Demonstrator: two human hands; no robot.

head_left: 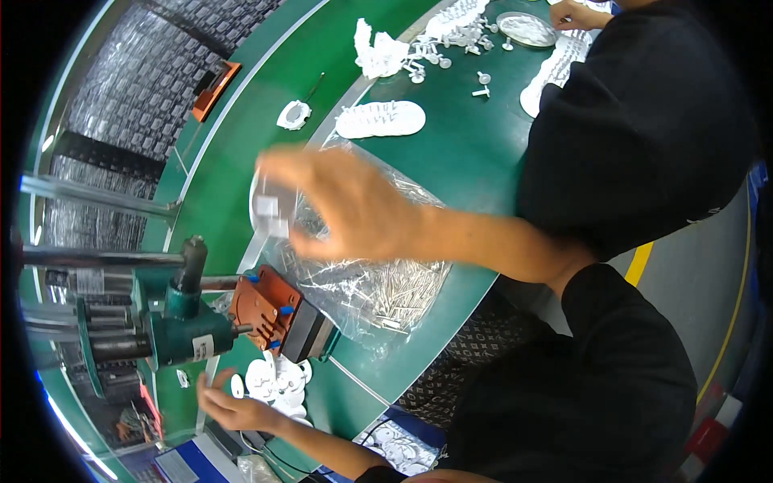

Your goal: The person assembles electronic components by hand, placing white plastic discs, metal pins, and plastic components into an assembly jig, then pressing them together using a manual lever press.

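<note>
My right hand [354, 205], blurred by motion, is raised over a clear plastic bag [386, 282] of thin metal pins. Its thumb and fingers curve around a round white part [266, 201] with a greyish middle; its exact kind is too blurred to tell. My left hand [229, 409] is beside a pile of white plastic discs [278, 382], fingers apart, with nothing visible in it. Between the hands, an orange-brown fixture [262, 310] with blue clips sits at the head of a green hand press [181, 322].
A row of overlapping white discs [382, 119] lies beyond the bag. A co-worker's hand [576, 14] is near a round dish [527, 30] at the far right, beside loose white parts [427, 60]. A white ring [295, 115] and an orange block [216, 91] lie toward the back.
</note>
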